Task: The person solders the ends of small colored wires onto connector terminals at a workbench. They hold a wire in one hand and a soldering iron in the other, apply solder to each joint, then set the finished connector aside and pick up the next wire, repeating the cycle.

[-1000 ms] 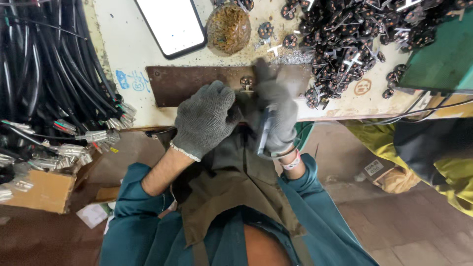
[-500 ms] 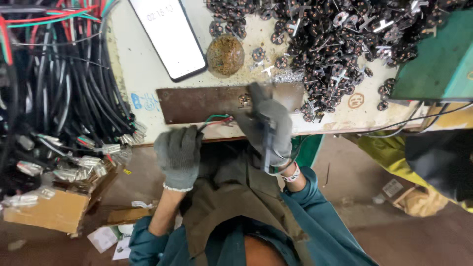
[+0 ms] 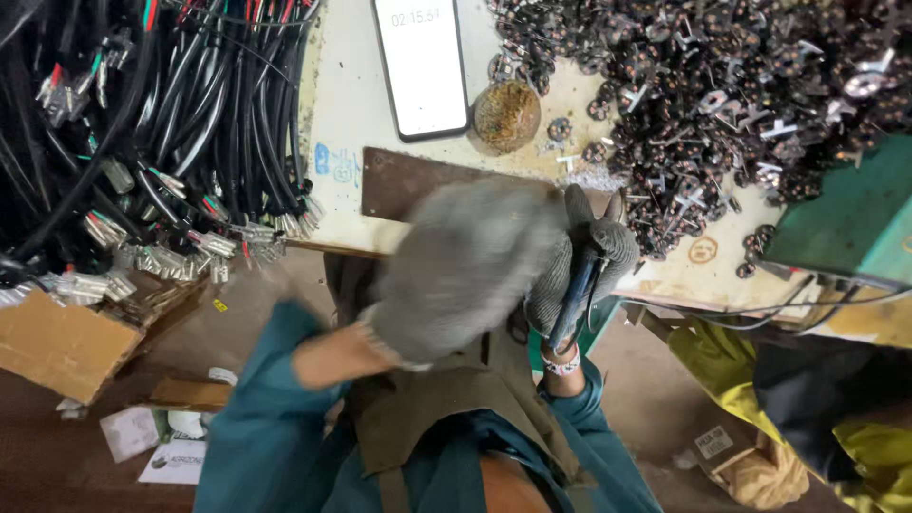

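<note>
My left hand, in a grey knit glove, is blurred with motion and raised in front of the bench edge, covering much of a brown metal plate. I cannot tell whether it holds anything. My right hand, also gloved, sits just right of it at the plate's right end, closed around a blue-handled hand tool that points down toward my lap. The tool's working end is hidden behind the left hand.
A phone and a round brown lump lie on the bench behind the plate. A heap of small dark metal parts fills the right. A green box stands far right. Black cables with terminals hang left above a cardboard box.
My left hand dropped toward the cable ends at the left, then swung back up in front of the plate. The right hand stayed at the plate with the tool. The camera moved closer.
</note>
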Action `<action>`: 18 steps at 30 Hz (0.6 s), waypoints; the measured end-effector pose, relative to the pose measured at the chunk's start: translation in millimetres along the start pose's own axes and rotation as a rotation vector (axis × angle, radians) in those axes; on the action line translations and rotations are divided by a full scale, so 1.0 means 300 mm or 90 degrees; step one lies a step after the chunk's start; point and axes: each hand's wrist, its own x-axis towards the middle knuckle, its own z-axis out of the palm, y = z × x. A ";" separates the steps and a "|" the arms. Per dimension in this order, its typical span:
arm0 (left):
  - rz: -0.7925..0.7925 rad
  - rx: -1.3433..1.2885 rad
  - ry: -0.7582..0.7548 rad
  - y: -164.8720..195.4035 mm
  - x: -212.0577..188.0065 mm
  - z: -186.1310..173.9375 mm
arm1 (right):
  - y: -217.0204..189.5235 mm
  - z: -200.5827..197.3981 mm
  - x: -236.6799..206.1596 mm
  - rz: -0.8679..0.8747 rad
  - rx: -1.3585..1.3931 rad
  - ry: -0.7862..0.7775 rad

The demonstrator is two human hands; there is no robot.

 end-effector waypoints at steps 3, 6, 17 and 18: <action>-0.226 0.237 0.258 -0.126 -0.186 -0.106 | 0.018 0.006 -0.008 0.003 -0.008 0.042; -0.383 0.439 0.259 -0.306 -0.379 -0.253 | 0.048 0.004 -0.026 0.081 0.024 0.114; -0.202 0.033 0.498 -0.080 -0.546 -0.262 | 0.076 0.015 -0.055 0.004 0.117 0.107; -0.220 -0.022 0.498 -0.075 -0.504 -0.191 | 0.053 0.025 -0.080 0.062 0.141 0.102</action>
